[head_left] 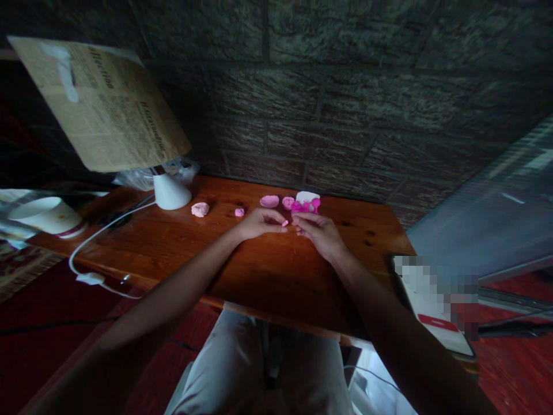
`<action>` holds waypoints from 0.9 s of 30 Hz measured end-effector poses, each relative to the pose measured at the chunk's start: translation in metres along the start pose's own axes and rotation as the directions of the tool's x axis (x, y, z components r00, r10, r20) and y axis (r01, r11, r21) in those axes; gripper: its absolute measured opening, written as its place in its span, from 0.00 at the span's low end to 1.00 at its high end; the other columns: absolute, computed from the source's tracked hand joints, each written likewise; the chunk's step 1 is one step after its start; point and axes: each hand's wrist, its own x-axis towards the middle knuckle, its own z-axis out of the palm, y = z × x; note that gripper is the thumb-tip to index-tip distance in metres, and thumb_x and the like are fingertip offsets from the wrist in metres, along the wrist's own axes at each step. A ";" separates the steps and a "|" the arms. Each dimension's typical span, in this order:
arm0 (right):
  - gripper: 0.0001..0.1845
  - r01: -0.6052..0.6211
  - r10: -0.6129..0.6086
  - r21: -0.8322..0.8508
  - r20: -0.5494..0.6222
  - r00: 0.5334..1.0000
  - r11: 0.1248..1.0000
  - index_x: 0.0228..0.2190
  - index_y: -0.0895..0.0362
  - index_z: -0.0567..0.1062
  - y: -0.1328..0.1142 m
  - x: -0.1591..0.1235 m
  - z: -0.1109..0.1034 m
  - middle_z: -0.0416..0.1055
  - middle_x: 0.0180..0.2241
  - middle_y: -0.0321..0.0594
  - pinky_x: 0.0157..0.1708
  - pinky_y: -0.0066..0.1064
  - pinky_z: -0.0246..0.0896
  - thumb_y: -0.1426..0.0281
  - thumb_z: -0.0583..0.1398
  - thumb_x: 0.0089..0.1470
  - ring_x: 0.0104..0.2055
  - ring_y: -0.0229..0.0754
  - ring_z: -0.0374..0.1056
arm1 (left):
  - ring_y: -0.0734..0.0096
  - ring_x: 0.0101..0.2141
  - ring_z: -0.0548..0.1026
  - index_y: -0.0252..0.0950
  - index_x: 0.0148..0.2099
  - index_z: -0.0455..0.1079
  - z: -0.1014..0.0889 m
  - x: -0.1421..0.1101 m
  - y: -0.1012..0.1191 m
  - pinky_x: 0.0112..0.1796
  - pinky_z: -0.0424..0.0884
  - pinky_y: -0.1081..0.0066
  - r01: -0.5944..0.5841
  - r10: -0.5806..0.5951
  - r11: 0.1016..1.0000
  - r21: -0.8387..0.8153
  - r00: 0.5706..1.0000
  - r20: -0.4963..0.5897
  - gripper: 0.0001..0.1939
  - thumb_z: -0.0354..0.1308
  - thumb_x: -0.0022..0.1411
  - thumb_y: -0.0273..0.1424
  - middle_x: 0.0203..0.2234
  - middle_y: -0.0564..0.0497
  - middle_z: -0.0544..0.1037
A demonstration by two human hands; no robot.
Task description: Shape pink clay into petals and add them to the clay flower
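1 small pink piece (285, 223) is pinched by the left hand (262, 223) at frame centre; just beside, the right hand (319, 233) is curled, but whether anything is gripped cannot be told.

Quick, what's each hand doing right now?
Left hand: closed, holding a small pink clay-like piece.
Right hand: fingers bent; whether it holds anything cannot be told.

Left arm (173, 294) and right arm (375, 305) were both bare, stretched forward and angling inward. Left hand (258, 223) had its thumb and index finger in a pinch. Right hand (320, 233) was just beside it, fingers curled, honestly couldn't tell how tight. Small gap between them.
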 end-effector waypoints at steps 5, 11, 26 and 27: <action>0.18 -0.034 0.034 0.016 0.002 0.999 0.999 0.35 0.52 0.85 0.002 -0.001 -0.004 0.79 0.35 0.39 0.39 0.34 0.70 0.58 0.74 0.41 0.34 0.36 0.71 | 0.73 0.31 0.79 0.32 0.33 0.77 -0.003 0.003 -0.001 0.37 0.76 0.70 0.010 -0.009 0.999 -0.033 1.000 0.014 0.15 0.74 0.48 0.37 0.31 0.49 0.83; 0.17 0.008 -0.008 -0.050 0.009 1.000 0.999 0.34 0.52 0.85 0.000 -0.002 0.000 0.81 0.37 0.40 0.43 0.38 0.70 0.60 0.74 0.40 0.39 0.42 0.74 | 0.71 0.33 0.80 0.32 0.34 0.78 0.004 -0.001 -0.002 0.40 0.77 0.67 -0.013 0.012 0.998 -0.054 1.000 -0.007 0.16 0.74 0.49 0.38 0.32 0.47 0.83; 0.18 0.097 -0.097 -0.105 0.006 0.995 0.990 0.36 0.52 0.84 0.001 -0.001 0.000 0.82 0.35 0.39 0.41 0.37 0.70 0.58 0.73 0.43 0.34 0.40 0.74 | 0.72 0.33 0.79 0.31 0.34 0.77 0.005 -0.002 -0.005 0.41 0.75 0.68 -0.003 0.000 0.995 -0.103 0.999 -0.035 0.17 0.75 0.48 0.38 0.32 0.49 0.83; 0.19 0.081 -0.080 -0.090 0.011 0.997 0.993 0.36 0.52 0.84 0.002 -0.001 0.000 0.82 0.35 0.39 0.42 0.38 0.71 0.57 0.73 0.43 0.35 0.40 0.74 | 0.72 0.33 0.79 0.31 0.34 0.77 0.005 -0.002 -0.004 0.42 0.75 0.68 0.000 -0.004 0.994 -0.110 0.999 -0.035 0.16 0.75 0.48 0.37 0.32 0.48 0.83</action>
